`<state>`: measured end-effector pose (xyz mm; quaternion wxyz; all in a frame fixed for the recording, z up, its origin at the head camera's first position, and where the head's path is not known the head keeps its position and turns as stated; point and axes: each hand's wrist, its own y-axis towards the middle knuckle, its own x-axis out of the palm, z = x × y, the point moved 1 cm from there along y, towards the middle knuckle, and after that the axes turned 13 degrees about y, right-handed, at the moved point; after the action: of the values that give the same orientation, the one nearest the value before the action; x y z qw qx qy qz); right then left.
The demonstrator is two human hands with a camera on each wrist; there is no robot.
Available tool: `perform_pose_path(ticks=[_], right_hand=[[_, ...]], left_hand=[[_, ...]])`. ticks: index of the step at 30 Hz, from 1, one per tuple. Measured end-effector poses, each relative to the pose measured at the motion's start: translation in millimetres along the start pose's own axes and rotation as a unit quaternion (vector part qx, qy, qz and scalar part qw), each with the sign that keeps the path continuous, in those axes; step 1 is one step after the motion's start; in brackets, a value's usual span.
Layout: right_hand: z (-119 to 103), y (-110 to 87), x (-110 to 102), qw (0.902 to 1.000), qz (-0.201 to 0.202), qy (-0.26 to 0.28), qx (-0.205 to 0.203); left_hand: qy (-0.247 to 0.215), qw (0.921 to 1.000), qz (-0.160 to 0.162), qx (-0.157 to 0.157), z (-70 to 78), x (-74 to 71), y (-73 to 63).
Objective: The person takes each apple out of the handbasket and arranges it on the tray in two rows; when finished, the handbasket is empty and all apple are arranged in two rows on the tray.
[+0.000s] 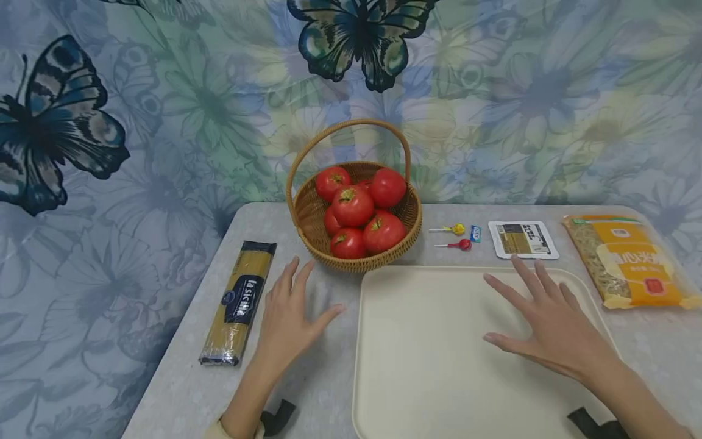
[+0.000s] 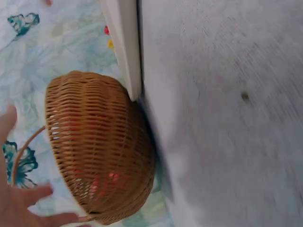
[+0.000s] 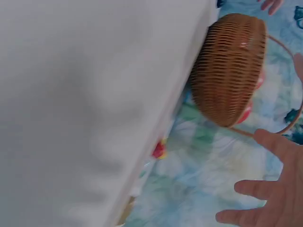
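Observation:
My left hand (image 1: pixel 289 318) hovers with spread fingers between a pack of spaghetti (image 1: pixel 239 303) and a cream tray (image 1: pixel 466 341); nothing is in it. Over the tray's right part my right hand (image 1: pixel 554 326) is also spread and holds nothing. Just beyond the left fingertips stands a wicker basket (image 1: pixel 359 264) with a tall handle, filled with several red tomatoes (image 1: pixel 353 206). In the left wrist view the basket (image 2: pixel 99 142) lies close past the fingers. The right wrist view has the pale tray (image 3: pixel 94 94) across its left side.
Behind the tray lie a yellow lollipop (image 1: pixel 457 229), a red lollipop (image 1: pixel 464 244), a small blue packet (image 1: pixel 475 234) and a flat white package (image 1: pixel 523 239). A large orange-and-clear bag (image 1: pixel 631 262) sits at the right. A butterfly-patterned cloth (image 1: pixel 219 110) hangs behind the table.

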<state>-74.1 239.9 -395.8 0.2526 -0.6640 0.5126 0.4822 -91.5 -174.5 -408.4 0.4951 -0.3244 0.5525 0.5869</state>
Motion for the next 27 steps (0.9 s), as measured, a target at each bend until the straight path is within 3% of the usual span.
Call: perform_pose_path(ticks=[5,9,15,19,27], right_hand=[[-28.1,54.7,-7.7,0.9885,0.036,0.074,-0.127],[-44.7,100.5,-6.2,0.9751,0.024,0.131,-0.177],[-59.1,157.0,3.7,0.9579,-0.036,0.211,-0.191],[-64.8,185.3,11.6,0.9487,-0.067,0.235,-0.2],[-78.9,236.6,25.3,0.9445,-0.065,0.245,-0.21]], left_hand=[[-0.112,0.9915,0.004,-0.065,-0.3,7.7,17.8],[-0.159,0.9826,0.018,-0.094,-1.0,20.7,33.9],[-0.219,0.9692,0.071,-0.088,-0.7,40.9,53.0],[-0.26,0.9586,0.078,-0.085,0.1,48.1,58.5],[-0.289,0.9497,0.087,-0.085,-0.5,51.8,60.4]])
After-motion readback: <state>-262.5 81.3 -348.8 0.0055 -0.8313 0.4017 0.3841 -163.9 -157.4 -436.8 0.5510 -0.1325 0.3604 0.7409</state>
